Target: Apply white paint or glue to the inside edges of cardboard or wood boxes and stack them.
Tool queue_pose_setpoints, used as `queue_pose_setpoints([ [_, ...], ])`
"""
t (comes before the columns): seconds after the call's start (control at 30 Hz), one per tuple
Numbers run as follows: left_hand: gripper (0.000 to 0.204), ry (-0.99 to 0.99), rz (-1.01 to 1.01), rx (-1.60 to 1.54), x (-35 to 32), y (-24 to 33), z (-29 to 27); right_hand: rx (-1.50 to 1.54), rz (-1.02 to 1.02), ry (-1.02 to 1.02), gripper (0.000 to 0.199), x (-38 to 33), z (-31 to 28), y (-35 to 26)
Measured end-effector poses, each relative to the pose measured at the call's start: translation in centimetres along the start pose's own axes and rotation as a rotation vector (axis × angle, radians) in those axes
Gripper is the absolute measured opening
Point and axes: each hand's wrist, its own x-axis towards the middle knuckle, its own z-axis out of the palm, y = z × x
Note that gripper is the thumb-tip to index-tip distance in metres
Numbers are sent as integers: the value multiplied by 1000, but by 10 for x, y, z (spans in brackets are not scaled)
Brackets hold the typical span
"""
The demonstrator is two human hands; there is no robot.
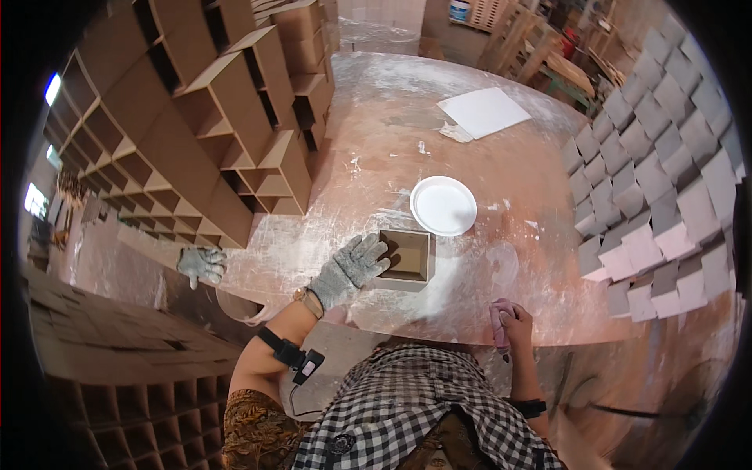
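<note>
- The small open-topped brown box (pixel 410 260) is on the table near its front edge, in front of the person; its open mouth faces up, showing the bare inside.
- The left hand (pixel 356 266), in a grey knitted glove, lies over the box's left wall; the fingers are partly extended and slightly apart, their tips at the rim; whether the thumb pinches the wall I cannot tell; if the hold is only a light rest, a sideways push could make the box slide or turn.
- The right hand (pixel 517 326) is bare and well apart from the box, near the table's front edge; its fingers are closed around a pink, cloth-like bundle (pixel 500 319); a slack hold could let it drop past that edge.
- Just beyond the box is a shallow white round dish (pixel 443 205); a box shoved forward, or a careless sleeve, might knock it.
- The worktable (pixel 368 117) is streaked with white, which could smear onto the box if dragged; a white sheet (pixel 487 113) lies farther back.
- Stacked brown boxes (pixel 258 86) rise at left, stacked grey blocks (pixel 658 180) at right; a wide elbow swing might topple either.
</note>
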Motion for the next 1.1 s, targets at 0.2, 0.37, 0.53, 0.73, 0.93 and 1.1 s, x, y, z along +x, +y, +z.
queue_pose_setpoints([
  [0.2,22,-122,326,155,28,-29,16,56,195,-13,30,-28,-5,13],
  [0.37,20,-294,392,61,30,-24,37,-205,-307,7,28,-9,22,-4],
  [0.53,17,-275,219,-96,11,-11,53,-435,-829,-129,35,64,107,-85],
  [0.73,13,-204,170,-129,19,-2,45,-583,-904,-395,43,113,177,-120],
  [0.93,14,-191,163,-99,20,5,36,-537,-1075,-543,42,71,119,-83],
  [1.1,8,-212,209,-59,25,3,35,-507,-788,-873,32,29,27,-74],
])
